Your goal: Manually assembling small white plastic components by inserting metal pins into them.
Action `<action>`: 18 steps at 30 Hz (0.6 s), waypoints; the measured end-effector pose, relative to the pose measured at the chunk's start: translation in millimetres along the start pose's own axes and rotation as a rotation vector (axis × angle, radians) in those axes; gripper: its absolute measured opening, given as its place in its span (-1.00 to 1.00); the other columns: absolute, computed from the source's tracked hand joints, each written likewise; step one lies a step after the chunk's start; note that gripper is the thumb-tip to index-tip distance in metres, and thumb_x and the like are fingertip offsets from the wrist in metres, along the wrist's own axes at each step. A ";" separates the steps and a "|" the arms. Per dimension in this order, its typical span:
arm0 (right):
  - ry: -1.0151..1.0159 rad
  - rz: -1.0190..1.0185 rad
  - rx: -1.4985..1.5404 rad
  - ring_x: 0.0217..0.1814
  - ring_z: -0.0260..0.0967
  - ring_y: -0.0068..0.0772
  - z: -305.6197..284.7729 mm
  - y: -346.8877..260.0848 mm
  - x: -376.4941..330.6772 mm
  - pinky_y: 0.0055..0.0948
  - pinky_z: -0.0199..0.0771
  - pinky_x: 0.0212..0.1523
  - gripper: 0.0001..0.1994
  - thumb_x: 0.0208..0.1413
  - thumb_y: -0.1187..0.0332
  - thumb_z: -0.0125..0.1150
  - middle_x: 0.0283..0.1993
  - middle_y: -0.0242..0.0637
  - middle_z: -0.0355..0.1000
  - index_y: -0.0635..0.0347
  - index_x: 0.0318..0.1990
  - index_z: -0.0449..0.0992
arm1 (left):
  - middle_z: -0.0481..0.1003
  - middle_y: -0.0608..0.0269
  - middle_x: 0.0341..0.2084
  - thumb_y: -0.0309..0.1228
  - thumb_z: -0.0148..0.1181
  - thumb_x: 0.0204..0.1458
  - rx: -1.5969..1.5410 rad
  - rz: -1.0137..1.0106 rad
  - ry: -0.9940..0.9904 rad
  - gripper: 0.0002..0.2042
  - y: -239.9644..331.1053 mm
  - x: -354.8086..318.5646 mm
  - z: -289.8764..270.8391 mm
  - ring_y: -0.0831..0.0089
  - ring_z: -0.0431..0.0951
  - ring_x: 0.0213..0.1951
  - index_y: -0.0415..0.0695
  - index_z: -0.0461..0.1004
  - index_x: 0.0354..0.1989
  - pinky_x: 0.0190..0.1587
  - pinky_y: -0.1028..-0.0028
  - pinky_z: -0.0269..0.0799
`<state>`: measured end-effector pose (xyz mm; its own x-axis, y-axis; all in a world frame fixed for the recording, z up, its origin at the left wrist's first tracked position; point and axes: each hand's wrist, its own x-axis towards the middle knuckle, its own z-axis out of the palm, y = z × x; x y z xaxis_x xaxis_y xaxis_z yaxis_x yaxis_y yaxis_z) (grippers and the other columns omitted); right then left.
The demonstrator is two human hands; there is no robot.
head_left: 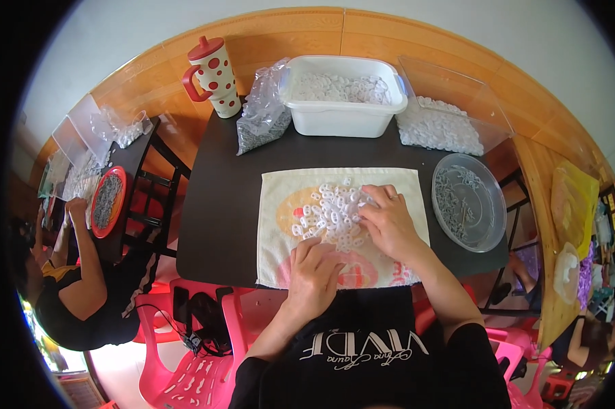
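Observation:
A heap of small white plastic rings [331, 208] lies on a cream printed towel [280, 225] spread over a black table [222, 204]. My right hand [389, 221] rests on the right side of the heap, fingers bent among the rings. My left hand [314, 273] lies on the towel just below the heap, its fingertips touching the nearest rings. Whether either hand pinches a ring is hidden by the fingers.
At the table's back stand a white tub of white pieces [341, 95], a clear bag of grey bits [259, 116], a clear box of white pieces [450, 116] and a red-dotted mug [213, 75]. A clear round dish [467, 201] sits right. Another person [75, 286] works at left.

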<state>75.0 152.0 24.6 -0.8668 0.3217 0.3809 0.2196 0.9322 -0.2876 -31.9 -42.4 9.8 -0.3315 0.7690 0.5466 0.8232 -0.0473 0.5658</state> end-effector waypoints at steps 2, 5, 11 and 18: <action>0.003 0.016 0.051 0.13 0.27 -0.02 -3.0 2.7 -4.9 -0.13 0.29 0.01 -0.85 -0.12 0.51 0.33 0.17 -0.13 0.37 0.16 -0.32 0.60 | 0.55 0.13 -0.19 -0.57 0.37 -0.15 -0.007 -0.004 0.002 -0.83 0.3 0.8 0.6 0.01 0.47 0.00 -0.20 0.60 -0.33 0.00 0.16 0.37; 0.080 -0.019 0.177 0.07 0.30 0.00 -2.8 6.7 -12.6 -0.13 0.31 -0.01 -0.86 -0.12 0.57 0.31 0.12 -0.13 0.40 0.19 -0.34 0.57 | 0.55 0.11 -0.20 -0.59 0.37 -0.15 -0.022 0.014 0.013 -0.82 1.0 7.2 2.8 0.01 0.48 -0.03 -0.21 0.59 -0.32 -0.01 0.16 0.40; 0.160 0.041 0.207 0.00 0.31 0.00 -6.2 6.5 -17.9 -0.15 0.32 -0.04 -0.85 -0.09 0.59 0.31 0.07 -0.13 0.42 0.20 -0.32 0.57 | 0.55 0.08 -0.23 -0.63 0.35 -0.16 -0.111 0.039 0.050 -0.82 5.8 25.9 11.6 0.01 0.50 -0.10 -0.24 0.58 -0.33 -0.07 0.18 0.46; 0.062 -0.012 0.045 0.04 0.30 -0.01 2.3 -4.1 4.5 -0.12 0.32 -0.04 -0.81 -0.12 0.56 0.34 0.09 -0.15 0.40 0.14 -0.30 0.57 | 0.55 0.07 -0.23 -0.63 0.35 -0.16 -0.093 0.044 0.036 -0.82 7.9 22.5 18.1 0.01 0.50 -0.11 -0.25 0.57 -0.32 -0.07 0.18 0.44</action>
<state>69.1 149.2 25.5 -0.8396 0.3214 0.4379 0.1878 0.9282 -0.3212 -24.6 -14.0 15.5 -0.3135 0.7416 0.5930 0.7916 -0.1408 0.5946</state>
